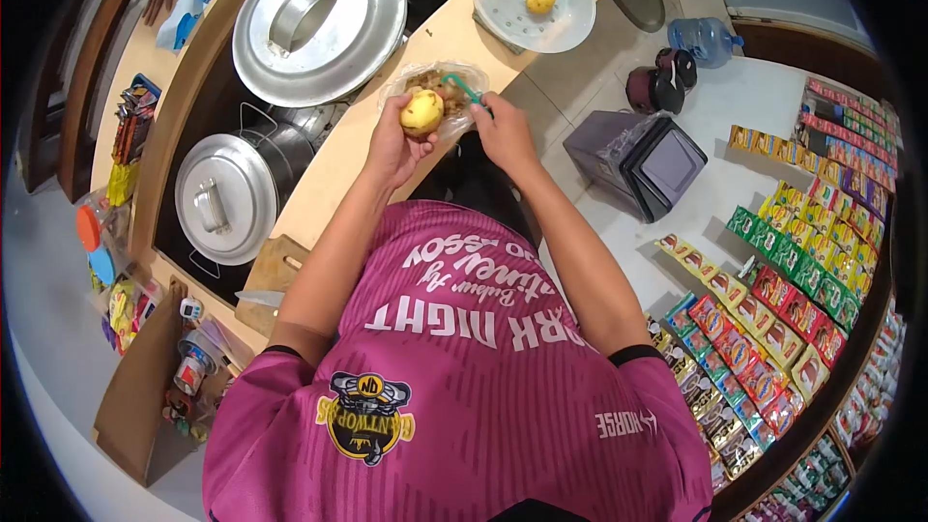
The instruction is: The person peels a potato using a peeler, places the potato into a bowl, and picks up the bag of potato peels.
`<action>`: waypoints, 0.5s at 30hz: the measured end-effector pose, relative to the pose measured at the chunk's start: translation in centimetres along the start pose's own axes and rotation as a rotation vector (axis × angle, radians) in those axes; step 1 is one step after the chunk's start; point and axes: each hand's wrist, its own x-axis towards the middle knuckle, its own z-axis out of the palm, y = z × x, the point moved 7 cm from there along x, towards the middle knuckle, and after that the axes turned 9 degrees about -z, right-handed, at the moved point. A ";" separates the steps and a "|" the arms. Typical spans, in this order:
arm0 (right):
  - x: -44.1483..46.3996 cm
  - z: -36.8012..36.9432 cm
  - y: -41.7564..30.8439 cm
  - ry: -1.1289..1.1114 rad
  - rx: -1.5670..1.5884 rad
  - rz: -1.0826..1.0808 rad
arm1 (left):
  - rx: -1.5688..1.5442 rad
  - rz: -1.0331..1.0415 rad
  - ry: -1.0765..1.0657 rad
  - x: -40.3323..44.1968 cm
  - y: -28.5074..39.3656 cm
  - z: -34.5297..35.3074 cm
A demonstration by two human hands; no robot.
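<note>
A partly peeled potato (422,112), yellow with brown skin patches left on it, rests in my left hand (394,147), the fingers curled around it. My right hand (506,135) grips a green-handled peeler (461,87) just to the right of the potato, slightly apart from it. Beneath both hands lies a clear plastic bag (394,87) holding brown peelings (447,108). Beyond it, a white perforated basin (498,24) contains one peeled yellow potato (540,0).
Two large lidded pots, one with a wide lid (358,39) and one with a smaller lid (217,222), stand left of the wooden counter (329,169). A knife (259,298) lies on a cutting board (280,266). To the right are a dark bin (633,159), a water bottle (704,42) and hanging sachets (773,295).
</note>
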 end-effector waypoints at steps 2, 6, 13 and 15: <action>0.1 0.0 0.5 0.022 0.023 -0.021 | 0.002 -0.006 -0.006 0.0 0.1 0.7; -0.3 0.3 0.0 0.040 0.094 -0.059 | 0.003 -0.010 -0.026 -0.2 -0.1 0.8; -0.4 1.0 0.9 -0.033 0.190 0.062 | -0.002 -0.006 -0.015 -0.5 -0.1 1.0; -0.3 1.2 1.3 -0.059 0.195 0.113 | -0.002 -0.019 -0.035 -0.7 -0.1 1.4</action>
